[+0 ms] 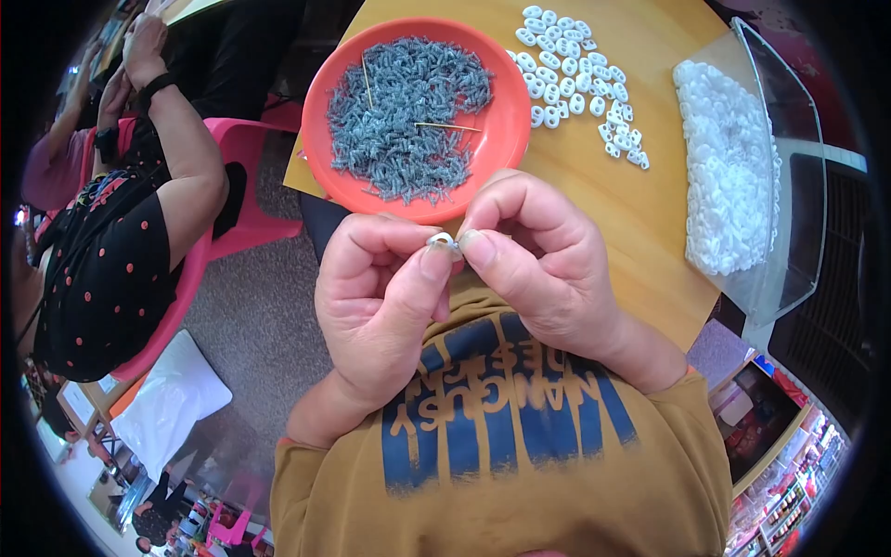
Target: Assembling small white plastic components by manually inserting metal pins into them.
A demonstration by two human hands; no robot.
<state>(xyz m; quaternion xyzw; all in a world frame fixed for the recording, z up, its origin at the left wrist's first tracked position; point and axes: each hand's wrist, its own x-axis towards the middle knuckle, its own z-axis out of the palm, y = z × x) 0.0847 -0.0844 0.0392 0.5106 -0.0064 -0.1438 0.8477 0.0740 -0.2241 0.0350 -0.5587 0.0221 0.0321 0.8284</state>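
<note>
My left hand point(371, 292) pinches a small white oval plastic piece point(440, 239) between thumb and forefinger, just past the near rim of a round orange-red bowl point(314, 135). My right hand point(552, 269) is closed in a pinch too, its thumb and finger tips meeting the right side of that piece. A tiny part seems to sit between those tips, but it is too small to name. The bowl holds a heap of small translucent grey plastic parts point(399, 121) and two thin tan sticks point(447, 126).
Several white two-holed oval pieces point(569, 88) lie spread on the wooden table point(640, 241), right of the bowl. A clear bin point(789, 269) at the right holds a heap of white pieces point(729, 167). Another person point(107, 269) sits on a pink chair point(251, 200) at left.
</note>
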